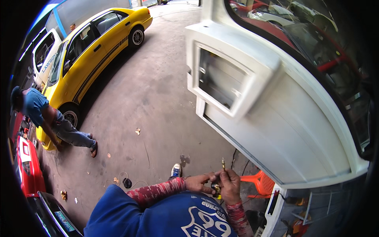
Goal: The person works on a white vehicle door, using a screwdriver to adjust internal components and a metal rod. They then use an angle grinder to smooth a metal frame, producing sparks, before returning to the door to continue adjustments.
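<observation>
My right hand [230, 187] is closed round a slim brass-coloured piece [223, 164] whose narrow tip points up past the fingers. From the left my left hand [200, 183] meets it, fingers bent around a small dark-and-yellow piece [216, 189] between the two palms. Whether both pieces belong to one tool cannot be made out. Red patterned sleeves cover both forearms. Just beyond the hands, to the right, stands a white vehicle door panel [288, 134] with a square framed opening [221, 78].
An orange plastic chair [263, 183] stands close to my right hand, under the panel. A person [43, 114] in blue bends by the yellow car [92, 51] on the left. A red car part [29, 166] lies at far left; a thin cord [136, 182] trails on the floor.
</observation>
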Available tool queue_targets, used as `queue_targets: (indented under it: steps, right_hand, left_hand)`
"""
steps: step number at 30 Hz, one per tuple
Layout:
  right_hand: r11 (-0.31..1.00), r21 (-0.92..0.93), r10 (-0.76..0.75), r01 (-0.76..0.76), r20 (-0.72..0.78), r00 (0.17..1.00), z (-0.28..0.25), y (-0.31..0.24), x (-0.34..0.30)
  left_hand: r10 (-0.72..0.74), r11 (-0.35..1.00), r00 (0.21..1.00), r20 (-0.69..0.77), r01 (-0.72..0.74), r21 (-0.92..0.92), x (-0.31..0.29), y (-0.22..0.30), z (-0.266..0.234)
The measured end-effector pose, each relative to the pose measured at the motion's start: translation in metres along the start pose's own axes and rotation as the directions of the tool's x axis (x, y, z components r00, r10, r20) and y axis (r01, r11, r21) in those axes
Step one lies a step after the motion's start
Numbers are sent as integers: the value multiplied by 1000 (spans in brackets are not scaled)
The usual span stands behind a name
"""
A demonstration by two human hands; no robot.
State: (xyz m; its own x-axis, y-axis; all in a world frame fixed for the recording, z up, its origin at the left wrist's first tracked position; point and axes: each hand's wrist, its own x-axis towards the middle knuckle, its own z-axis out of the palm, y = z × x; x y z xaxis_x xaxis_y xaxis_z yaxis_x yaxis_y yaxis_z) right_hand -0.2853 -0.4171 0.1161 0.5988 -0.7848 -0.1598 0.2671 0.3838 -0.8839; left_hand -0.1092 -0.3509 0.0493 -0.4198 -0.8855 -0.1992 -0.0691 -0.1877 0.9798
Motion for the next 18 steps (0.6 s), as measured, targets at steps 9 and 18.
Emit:
queue_targets:
  steps: [9,18]
  right_hand:
    - [760,-510,-272,402,312,910,174,9,173]
    - [-72,-957,-809,280,220,545,169,-18,241]
  left_hand:
    - [-175,964,921,-348,87,-252,-83,-2,-190]
    - [-153,919,541,-827,-230,-320,-141,-48,-290]
